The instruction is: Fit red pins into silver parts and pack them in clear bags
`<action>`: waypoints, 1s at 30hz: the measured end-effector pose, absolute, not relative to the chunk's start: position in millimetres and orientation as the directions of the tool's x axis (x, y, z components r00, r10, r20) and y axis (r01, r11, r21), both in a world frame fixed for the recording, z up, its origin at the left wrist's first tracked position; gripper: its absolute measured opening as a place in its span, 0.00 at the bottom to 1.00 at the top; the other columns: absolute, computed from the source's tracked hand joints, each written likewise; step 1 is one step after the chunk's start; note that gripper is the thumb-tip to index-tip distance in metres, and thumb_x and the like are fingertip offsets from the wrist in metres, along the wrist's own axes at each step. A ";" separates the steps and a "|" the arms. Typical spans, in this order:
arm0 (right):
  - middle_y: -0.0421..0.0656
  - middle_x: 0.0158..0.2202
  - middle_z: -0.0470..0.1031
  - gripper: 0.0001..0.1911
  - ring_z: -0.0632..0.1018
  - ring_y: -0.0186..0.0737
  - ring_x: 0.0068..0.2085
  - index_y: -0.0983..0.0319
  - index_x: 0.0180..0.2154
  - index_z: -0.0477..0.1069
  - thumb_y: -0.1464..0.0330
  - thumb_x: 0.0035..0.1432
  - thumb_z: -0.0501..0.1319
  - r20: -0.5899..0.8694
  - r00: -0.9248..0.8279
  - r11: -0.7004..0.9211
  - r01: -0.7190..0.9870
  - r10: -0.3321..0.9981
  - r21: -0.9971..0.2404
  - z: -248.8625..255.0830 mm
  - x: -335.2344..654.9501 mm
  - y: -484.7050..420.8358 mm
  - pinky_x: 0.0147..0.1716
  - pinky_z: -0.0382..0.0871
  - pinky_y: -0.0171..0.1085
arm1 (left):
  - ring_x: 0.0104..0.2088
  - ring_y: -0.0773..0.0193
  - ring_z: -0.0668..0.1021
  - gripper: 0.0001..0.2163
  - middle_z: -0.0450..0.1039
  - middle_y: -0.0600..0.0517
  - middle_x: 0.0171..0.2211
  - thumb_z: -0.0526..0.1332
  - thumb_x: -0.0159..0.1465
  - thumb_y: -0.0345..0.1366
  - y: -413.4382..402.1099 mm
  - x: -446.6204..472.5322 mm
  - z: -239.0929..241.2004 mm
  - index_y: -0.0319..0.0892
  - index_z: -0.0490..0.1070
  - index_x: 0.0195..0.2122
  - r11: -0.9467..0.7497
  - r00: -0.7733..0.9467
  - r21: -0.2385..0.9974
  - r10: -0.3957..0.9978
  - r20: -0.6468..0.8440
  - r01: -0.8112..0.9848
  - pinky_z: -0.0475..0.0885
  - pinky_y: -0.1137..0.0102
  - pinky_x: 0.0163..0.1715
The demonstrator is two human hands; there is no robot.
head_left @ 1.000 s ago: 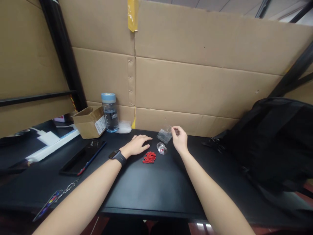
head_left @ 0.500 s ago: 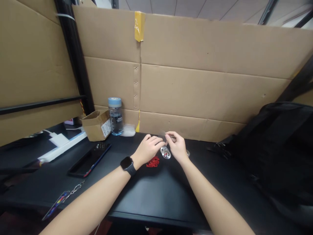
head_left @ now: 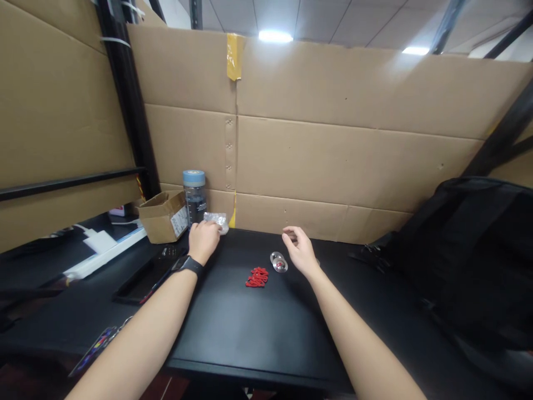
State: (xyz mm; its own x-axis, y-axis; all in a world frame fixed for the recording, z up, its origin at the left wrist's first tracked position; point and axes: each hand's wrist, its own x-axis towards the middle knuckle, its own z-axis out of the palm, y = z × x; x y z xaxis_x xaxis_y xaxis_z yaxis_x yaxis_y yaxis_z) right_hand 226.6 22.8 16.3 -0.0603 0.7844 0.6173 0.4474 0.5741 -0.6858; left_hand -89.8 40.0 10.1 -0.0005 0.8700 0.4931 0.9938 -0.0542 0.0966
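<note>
My left hand, with a dark watch on the wrist, reaches to the back left of the black desk. Its fingers are curled onto a small clear plastic bag beside the water bottle. My right hand hovers just above the desk with loosely bent, parted fingers and nothing in them. A small shiny round metal part lies just left of that hand. A little heap of red pieces sits in front of it, between my two arms.
A small open cardboard box stands left of the bottle. A black flat device and a keychain lie at the left. A white power strip is farther left. A black backpack fills the right side; a cardboard wall closes the back.
My hands had met over the metal part around the clear bag. The left hand has since moved left to the bottle with the bag, and the right hand has let go.
</note>
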 end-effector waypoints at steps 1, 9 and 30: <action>0.46 0.44 0.77 0.11 0.79 0.42 0.41 0.59 0.44 0.73 0.61 0.64 0.59 0.616 -0.076 0.575 0.464 0.784 -0.674 15.3 228.3 24.2 0.38 0.73 0.37 | 0.53 0.45 0.75 0.16 0.80 0.41 0.47 0.51 0.68 0.32 44.5 -95.8 6.5 0.43 0.81 0.43 -0.035 -0.020 0.106 0.876 0.481 0.994 0.63 0.55 0.50; 0.45 0.44 0.77 0.11 0.78 0.43 0.45 0.58 0.43 0.77 0.66 0.57 0.67 0.433 -0.443 0.615 0.644 0.785 -0.456 1.8 233.8 23.0 0.49 0.70 0.42 | 0.59 0.49 0.74 0.17 0.72 0.45 0.60 0.53 0.67 0.35 70.6 -102.9 -21.0 0.47 0.77 0.51 -0.063 -0.001 0.166 0.933 0.360 0.984 0.65 0.56 0.52; 0.46 0.45 0.80 0.21 0.80 0.44 0.45 0.59 0.51 0.74 0.69 0.54 0.68 0.540 -0.392 0.658 0.564 0.745 -0.499 -4.5 219.1 23.1 0.47 0.73 0.41 | 0.52 0.53 0.77 0.13 0.80 0.50 0.47 0.57 0.65 0.33 56.7 -69.2 -5.5 0.46 0.75 0.48 -0.215 -0.037 0.433 0.863 0.503 0.875 0.68 0.61 0.52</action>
State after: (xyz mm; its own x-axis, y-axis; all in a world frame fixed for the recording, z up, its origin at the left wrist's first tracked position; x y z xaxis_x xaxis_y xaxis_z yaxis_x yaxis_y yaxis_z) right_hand 219.1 23.1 -4.5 -0.3921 0.7450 0.5397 0.5641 0.6581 -0.4987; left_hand -69.2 56.7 -5.5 -0.0372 0.8634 0.5032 0.8752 -0.2149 0.4333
